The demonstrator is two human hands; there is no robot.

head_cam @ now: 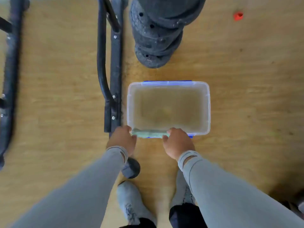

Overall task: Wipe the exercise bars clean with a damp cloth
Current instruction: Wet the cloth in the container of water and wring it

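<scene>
A light wooden laminate floor (238, 76) with fine grain lines fills the whole view, evenly lit with soft shadows. A stack of dark, scuffed round weight plates (158, 33) stands on it near the top edge, a little right of the middle. Farther right, toward the top right corner, lies a small red object (238, 15), too blurred to identify. A few faint dark specks mark the boards on the right side.
</scene>
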